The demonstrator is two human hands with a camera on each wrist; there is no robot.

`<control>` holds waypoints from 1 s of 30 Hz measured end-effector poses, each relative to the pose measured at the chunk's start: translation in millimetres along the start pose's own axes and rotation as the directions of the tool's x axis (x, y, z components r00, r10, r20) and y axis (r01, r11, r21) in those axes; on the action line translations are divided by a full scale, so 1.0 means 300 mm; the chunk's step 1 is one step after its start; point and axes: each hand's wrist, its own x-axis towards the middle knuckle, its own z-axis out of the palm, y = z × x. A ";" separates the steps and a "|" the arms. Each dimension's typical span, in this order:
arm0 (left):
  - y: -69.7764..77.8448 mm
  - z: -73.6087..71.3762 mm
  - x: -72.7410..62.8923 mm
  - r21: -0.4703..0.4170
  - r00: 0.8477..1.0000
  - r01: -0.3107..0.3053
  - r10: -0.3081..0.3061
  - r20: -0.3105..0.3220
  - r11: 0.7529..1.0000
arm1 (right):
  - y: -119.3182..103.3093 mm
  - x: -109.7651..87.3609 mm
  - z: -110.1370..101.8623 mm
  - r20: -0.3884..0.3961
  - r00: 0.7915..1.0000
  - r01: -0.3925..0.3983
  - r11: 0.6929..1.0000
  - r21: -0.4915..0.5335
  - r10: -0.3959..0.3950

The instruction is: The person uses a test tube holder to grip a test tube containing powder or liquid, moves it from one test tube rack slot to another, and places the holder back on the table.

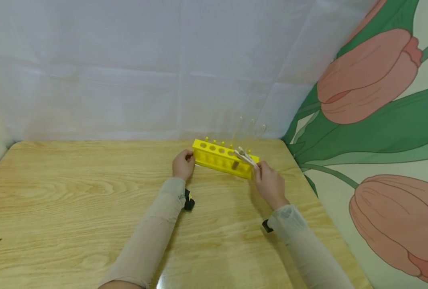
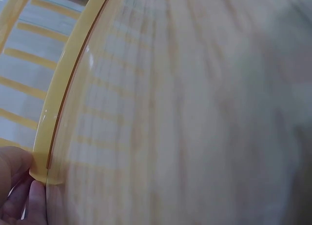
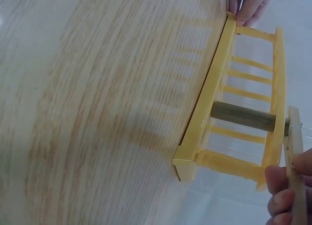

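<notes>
A yellow test tube rack [image 1: 214, 161] stands upright near the table's back edge. My left hand [image 1: 183, 164] pinches its left end low down; in the left wrist view the fingers [image 2: 14, 164] hold the corner of the base. My right hand [image 1: 270, 184] grips a wooden test tube clamp [image 1: 248, 157], whose tip reaches over the rack's top plate. Below that tip, a test tube with dark contents [image 3: 243, 116] stands in a hole of the rack. The clamp's tip is at the tube's neck; whether it grips the glass I cannot tell.
Several clear test tubes [image 1: 251, 127] rise from the rack's back row, faint against the white cloth [image 1: 127, 80] behind. A wall with a flower print [image 1: 373, 152] runs along the right side. The wood-grain table [image 1: 73, 208] extends left and forward.
</notes>
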 end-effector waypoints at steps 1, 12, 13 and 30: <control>-0.001 0.001 0.000 -0.002 1.000 0.003 -0.003 -0.001 1.000 | 0.001 0.000 0.002 -0.001 1.000 0.001 1.000 -0.001 -0.001; -0.004 -0.002 0.012 0.003 1.000 0.011 -0.011 0.010 1.000 | 0.017 0.004 0.029 -0.078 0.995 0.055 0.998 0.016 -0.054; -0.003 -0.001 0.013 0.005 1.000 0.011 -0.011 0.013 1.000 | 0.018 0.003 0.030 -0.087 0.995 0.058 0.998 0.015 -0.056; 0.001 0.003 0.015 0.010 1.000 -0.002 0.002 0.003 1.000 | 0.027 0.011 0.047 -0.120 0.991 0.053 0.999 0.014 -0.051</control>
